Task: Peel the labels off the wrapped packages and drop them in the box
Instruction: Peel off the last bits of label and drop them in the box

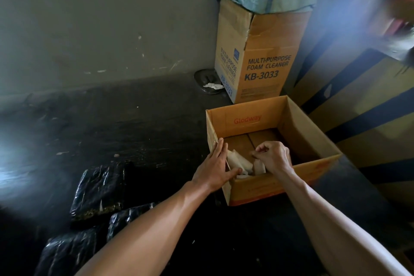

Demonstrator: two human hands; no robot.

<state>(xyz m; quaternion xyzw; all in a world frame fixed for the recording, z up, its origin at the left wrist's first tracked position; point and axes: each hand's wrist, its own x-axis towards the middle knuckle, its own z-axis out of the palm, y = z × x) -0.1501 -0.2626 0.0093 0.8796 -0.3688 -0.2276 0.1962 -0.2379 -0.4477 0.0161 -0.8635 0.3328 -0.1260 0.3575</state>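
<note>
An open cardboard box (311,139) stands on the dark surface at right of centre. Several peeled white labels (239,161) lie crumpled in its near left corner. My left hand (216,163) rests flat on the box's left wall, fingers extended, thumb reaching inside toward the labels. My right hand (273,154) hovers inside the box above the labels, fingertips pinched together; whether a label is between them I cannot make out. Black plastic-wrapped packages (98,190) lie at lower left, with another (130,217) beside my left forearm and one more (67,253) near the bottom edge.
A tall carton printed "Multi-Purpose Foam Cleaner" (262,56) with a blue bag on top stands behind the box. A round metal lid (207,82) with a scrap of paper lies against the wall. Striped cartons (363,107) rise at right.
</note>
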